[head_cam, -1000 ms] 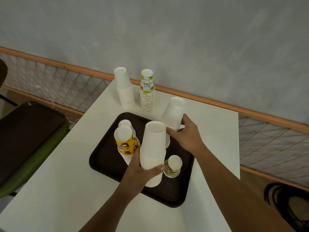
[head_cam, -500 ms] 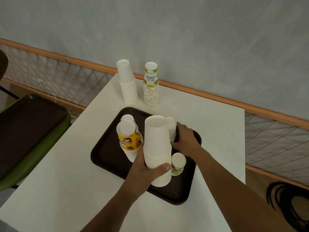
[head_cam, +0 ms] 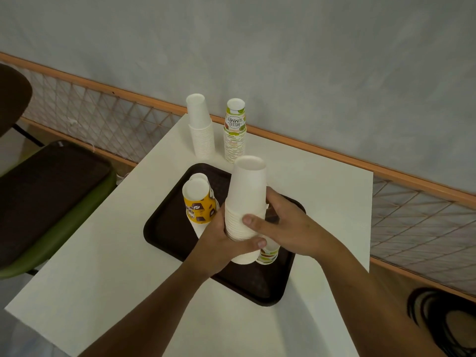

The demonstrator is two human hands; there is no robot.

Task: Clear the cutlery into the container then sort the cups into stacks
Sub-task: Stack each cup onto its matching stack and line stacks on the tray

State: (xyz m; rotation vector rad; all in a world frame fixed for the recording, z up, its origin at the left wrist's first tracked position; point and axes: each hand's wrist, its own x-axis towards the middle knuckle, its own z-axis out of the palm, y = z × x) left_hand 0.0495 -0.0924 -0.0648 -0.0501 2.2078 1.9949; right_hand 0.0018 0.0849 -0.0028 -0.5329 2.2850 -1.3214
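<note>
Both your hands are clamped on the tall white cup stack [head_cam: 246, 199], which stands inverted over the middle of the dark tray [head_cam: 170, 228]. Your left hand [head_cam: 224, 243] wraps its lower rims from 7 o'clock, and your right hand [head_cam: 286, 228] grips it from 3 o'clock with the thumb across the front. Whether its base touches the tray cannot be told.

Just beside the stack at 9 o'clock stands the yellow printed cup [head_cam: 199, 204], close to your left knuckles, with another small cup [head_cam: 199, 177] right behind it. A green-printed cup [head_cam: 268, 256] sits at 5 o'clock, partly hidden under your right hand.

Off the tray at 12 o'clock on the desk [head_cam: 103, 266], a plain white stack [head_cam: 201, 130] and a "Hello Summer" stack [head_cam: 235, 132] stand side by side. A green chair [head_cam: 51, 202] is well apart at 9 o'clock.
</note>
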